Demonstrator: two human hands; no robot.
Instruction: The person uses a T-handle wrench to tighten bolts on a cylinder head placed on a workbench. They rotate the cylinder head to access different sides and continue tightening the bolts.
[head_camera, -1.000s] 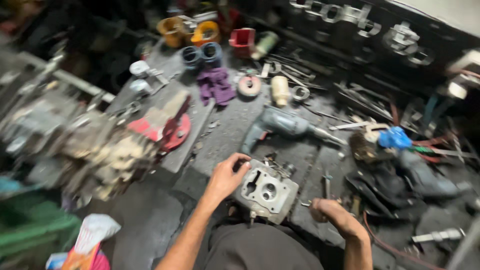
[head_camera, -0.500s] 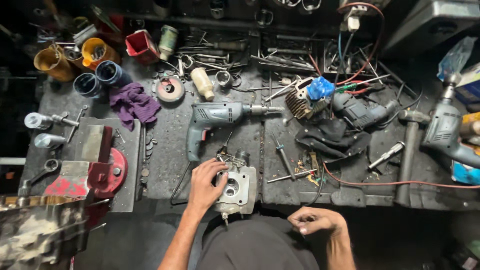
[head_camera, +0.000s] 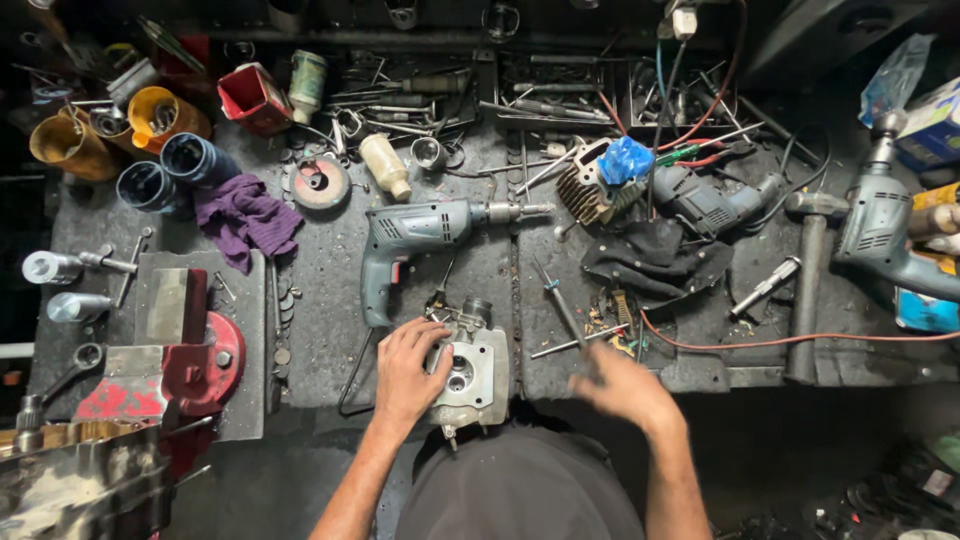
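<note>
Steadying a grey metal engine part (head_camera: 470, 375) at the near edge of the counter (head_camera: 330, 290), just below the grip of a blue-grey power drill (head_camera: 420, 240). Left hand (head_camera: 408, 372) lies on the part's left side, fingers spread and curled over its top edge, pressing it down rather than lifting it. The part sits flat, round bore facing up.

Right hand (head_camera: 622, 388) is off the part, to its right, blurred w/ motion; fingers look loosely open, nothing visibly held, but blur too strong to be sure. It hovers near a screwdriver (head_camera: 560, 308) and a thin metal rod (head_camera: 580, 342) lying just beyond it, w/ small brass bits scattered beside them.

Judgement: hold-and-fetch step. One hand fixes the part, the other is going for a tool. Next move prob. calls for picking one slim tool cleanly from the clutter w/o knocking the loose bits, while left hand keeps the part from sliding off the counter edge.

Elsewhere: red bench vise (head_camera: 190, 350) far left, purple rag (head_camera: 245, 215), hammer (head_camera: 805, 290) at right, second drill (head_camera: 885, 240) far right.
</note>
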